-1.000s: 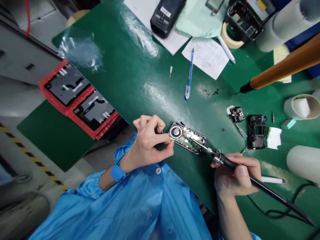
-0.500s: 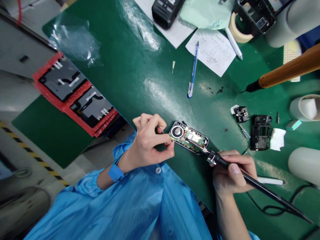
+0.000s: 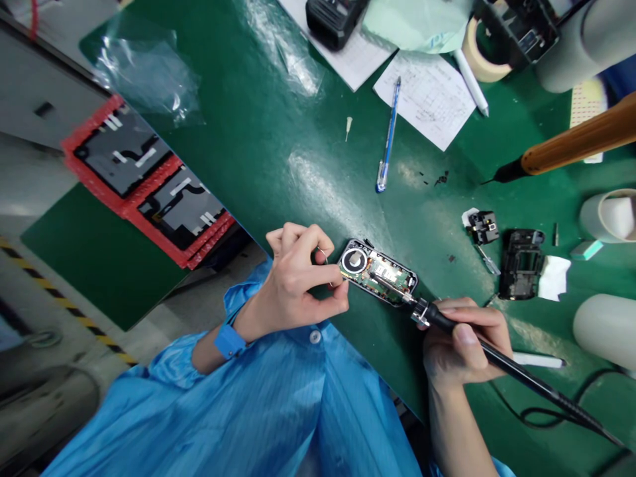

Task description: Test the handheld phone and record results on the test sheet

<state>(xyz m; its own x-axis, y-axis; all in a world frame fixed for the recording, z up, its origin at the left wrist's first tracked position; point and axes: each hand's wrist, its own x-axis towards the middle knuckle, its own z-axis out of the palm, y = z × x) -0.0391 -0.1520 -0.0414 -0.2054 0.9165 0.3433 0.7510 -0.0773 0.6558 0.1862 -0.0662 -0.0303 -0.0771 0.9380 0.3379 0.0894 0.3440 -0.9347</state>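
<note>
On the green bench lies an opened handheld device point(image 3: 354, 261), with its circuit board and a round speaker facing up. My right hand point(image 3: 464, 344) grips a black soldering iron point(image 3: 450, 324), whose metal tip reaches onto the board; whether it touches a joint is too small to tell. At the device's left end, my left hand point(image 3: 303, 285) pinches a thin curved strand of solder wire point(image 3: 322, 253) between thumb and fingers. The strand's end points toward the board's edge, partly hidden by the fingertips.
A blue pen point(image 3: 388, 142) and a dispensing needle point(image 3: 348, 128) lie beyond the device. To the right are a black housing point(image 3: 521, 264), small parts and a cup point(image 3: 610, 215). A wooden-handled tool point(image 3: 571, 149) juts in from the right. Red-wrapped panels point(image 3: 124, 156) sit at left.
The whole view has shifted slightly. Both hands, the soldering iron and the solder wire keep nearly the same position against the device.
</note>
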